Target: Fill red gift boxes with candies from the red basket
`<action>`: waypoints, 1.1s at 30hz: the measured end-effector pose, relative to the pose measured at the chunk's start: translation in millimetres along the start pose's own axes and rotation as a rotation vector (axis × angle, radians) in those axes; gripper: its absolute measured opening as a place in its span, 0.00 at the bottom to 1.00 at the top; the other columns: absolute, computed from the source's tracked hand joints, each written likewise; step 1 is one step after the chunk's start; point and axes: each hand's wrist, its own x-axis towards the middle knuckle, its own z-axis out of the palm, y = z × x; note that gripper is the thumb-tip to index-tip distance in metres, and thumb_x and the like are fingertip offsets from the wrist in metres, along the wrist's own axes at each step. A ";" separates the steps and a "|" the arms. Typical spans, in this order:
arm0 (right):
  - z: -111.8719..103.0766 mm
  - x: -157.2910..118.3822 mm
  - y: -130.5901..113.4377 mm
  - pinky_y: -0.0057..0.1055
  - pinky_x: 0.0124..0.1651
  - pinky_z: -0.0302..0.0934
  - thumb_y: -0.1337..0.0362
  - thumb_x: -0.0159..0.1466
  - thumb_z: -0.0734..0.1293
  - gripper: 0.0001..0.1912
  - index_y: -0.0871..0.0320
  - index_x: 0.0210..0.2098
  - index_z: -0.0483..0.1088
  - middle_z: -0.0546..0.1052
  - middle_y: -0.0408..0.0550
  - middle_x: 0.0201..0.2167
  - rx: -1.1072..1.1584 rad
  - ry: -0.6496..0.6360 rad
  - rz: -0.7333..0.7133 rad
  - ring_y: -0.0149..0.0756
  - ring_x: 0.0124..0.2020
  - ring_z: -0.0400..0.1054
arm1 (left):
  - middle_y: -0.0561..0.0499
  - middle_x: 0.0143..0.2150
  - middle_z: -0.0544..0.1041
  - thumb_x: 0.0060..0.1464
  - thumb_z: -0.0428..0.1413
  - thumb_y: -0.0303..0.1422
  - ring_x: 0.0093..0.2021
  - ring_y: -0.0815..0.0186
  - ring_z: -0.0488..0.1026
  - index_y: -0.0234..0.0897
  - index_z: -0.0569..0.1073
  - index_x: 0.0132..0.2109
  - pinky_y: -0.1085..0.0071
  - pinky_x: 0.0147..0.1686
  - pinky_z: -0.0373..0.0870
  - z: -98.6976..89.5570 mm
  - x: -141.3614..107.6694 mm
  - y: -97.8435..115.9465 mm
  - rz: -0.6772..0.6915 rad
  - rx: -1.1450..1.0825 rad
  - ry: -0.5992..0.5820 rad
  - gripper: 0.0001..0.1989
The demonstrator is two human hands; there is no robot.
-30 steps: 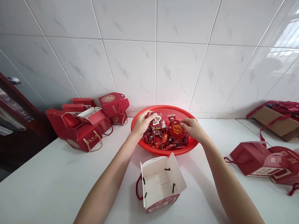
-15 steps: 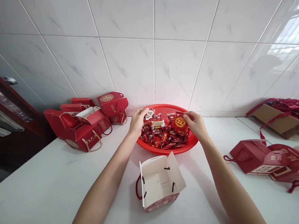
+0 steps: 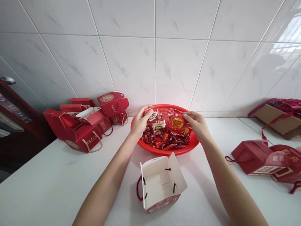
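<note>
A red oval basket [image 3: 167, 151] on the counter holds several wrapped sweets [image 3: 165, 136]. At its right rim my right hand [image 3: 198, 125] pinches the edge of a large red packet [image 3: 176, 123] with a round gold emblem, tilted above the sweets. My left hand [image 3: 140, 122] reaches over the left rim, thumb and fingers at a red packet with a white label [image 3: 153, 116]; its far fingers are partly hidden. Between the hands lies a yellow-and-white wrapped sweet [image 3: 159, 125]. In front of the basket stands an open-topped box [image 3: 160, 189], white inside, with a red cord handle.
Several red gift boxes [image 3: 90, 137] with rope handles stand at the left. More red boxes [image 3: 262, 159] lie at the right, in front of a brown carton [image 3: 280, 120] with red contents. White wall tiles [image 3: 176, 71] rise behind the white counter [image 3: 64, 185].
The large red packet in my right hand has shifted slightly left and tilted. My left thumb has moved further over the white-labelled packet, which is turned a little. The open box stays put.
</note>
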 end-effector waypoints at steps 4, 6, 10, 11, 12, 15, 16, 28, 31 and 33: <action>2.8 -1.7 -1.3 0.28 0.27 0.63 0.51 0.53 0.73 0.16 0.58 0.31 0.74 0.78 0.47 0.27 -0.037 0.005 -0.006 0.35 0.29 0.70 | 0.51 0.48 0.81 0.48 0.66 0.48 0.50 0.58 0.77 0.43 0.79 0.41 0.68 0.45 0.75 0.5 -0.9 -1.2 0.007 0.038 -0.052 0.18; 3.7 -1.8 -1.8 0.27 0.25 0.60 0.51 0.53 0.72 0.15 0.58 0.30 0.74 0.76 0.46 0.25 -0.050 0.015 0.003 0.33 0.27 0.68 | 0.50 0.46 0.82 0.48 0.65 0.49 0.50 0.58 0.77 0.42 0.79 0.40 0.67 0.46 0.75 1.0 -1.1 -1.4 0.021 0.052 -0.048 0.18; 5.0 -2.4 -2.8 0.27 0.24 0.57 0.52 0.54 0.72 0.14 0.57 0.29 0.73 0.74 0.44 0.23 -0.055 0.021 0.016 0.31 0.24 0.65 | 0.50 0.46 0.82 0.49 0.65 0.50 0.49 0.58 0.78 0.41 0.80 0.40 0.68 0.45 0.76 1.0 -1.8 -1.1 0.016 0.096 -0.079 0.19; 5.2 -2.6 -2.7 0.27 0.24 0.57 0.52 0.54 0.72 0.14 0.57 0.29 0.73 0.74 0.43 0.23 -0.055 0.017 0.010 0.31 0.24 0.64 | 0.49 0.47 0.82 0.49 0.65 0.50 0.48 0.58 0.78 0.41 0.79 0.40 0.68 0.42 0.76 0.7 -2.0 -1.0 0.003 0.105 -0.084 0.19; 5.4 -2.9 -2.3 0.27 0.24 0.57 0.52 0.54 0.72 0.15 0.57 0.29 0.73 0.74 0.43 0.22 -0.054 0.012 0.001 0.30 0.23 0.64 | 0.49 0.47 0.82 0.48 0.65 0.50 0.47 0.58 0.78 0.41 0.79 0.41 0.69 0.39 0.76 0.4 -2.2 -1.0 -0.011 0.115 -0.089 0.19; 5.5 -3.2 -0.5 0.28 0.24 0.57 0.50 0.55 0.73 0.16 0.57 0.29 0.73 0.71 0.40 0.20 -0.043 -0.011 -0.032 0.29 0.20 0.62 | 0.49 0.49 0.82 0.51 0.63 0.49 0.45 0.58 0.79 0.42 0.79 0.42 0.68 0.38 0.77 -0.4 -2.4 -1.4 0.012 0.165 -0.118 0.18; 5.5 -3.1 0.0 0.28 0.24 0.57 0.49 0.55 0.73 0.17 0.57 0.29 0.72 0.71 0.40 0.19 -0.038 -0.019 -0.039 0.28 0.19 0.61 | 0.49 0.49 0.82 0.53 0.62 0.48 0.46 0.59 0.79 0.42 0.80 0.43 0.67 0.41 0.77 -0.4 -2.3 -1.7 0.051 0.191 -0.137 0.17; 6.7 -5.2 -3.6 0.29 0.23 0.61 0.46 0.54 0.74 0.20 0.56 0.32 0.72 0.72 0.38 0.19 0.036 -0.037 -0.076 0.29 0.17 0.65 | 0.47 0.47 0.85 0.60 0.55 0.48 0.51 0.54 0.79 0.39 0.82 0.43 0.62 0.53 0.74 2.5 -4.9 0.2 0.220 0.486 -0.313 0.18; 7.9 -5.2 -2.7 0.29 0.23 0.63 0.44 0.55 0.74 0.22 0.56 0.34 0.73 0.72 0.38 0.20 0.032 -0.059 -0.116 0.30 0.17 0.65 | 0.47 0.45 0.85 0.59 0.57 0.46 0.49 0.55 0.80 0.39 0.82 0.42 0.62 0.52 0.75 2.9 -6.3 1.9 0.226 0.542 -0.305 0.16; 8.2 -5.2 -2.3 0.29 0.24 0.63 0.43 0.55 0.74 0.23 0.56 0.34 0.72 0.73 0.39 0.21 0.029 -0.060 -0.139 0.29 0.18 0.66 | 0.48 0.44 0.86 0.58 0.59 0.41 0.48 0.56 0.81 0.39 0.82 0.41 0.63 0.52 0.74 2.5 -6.5 2.2 0.237 0.606 -0.254 0.12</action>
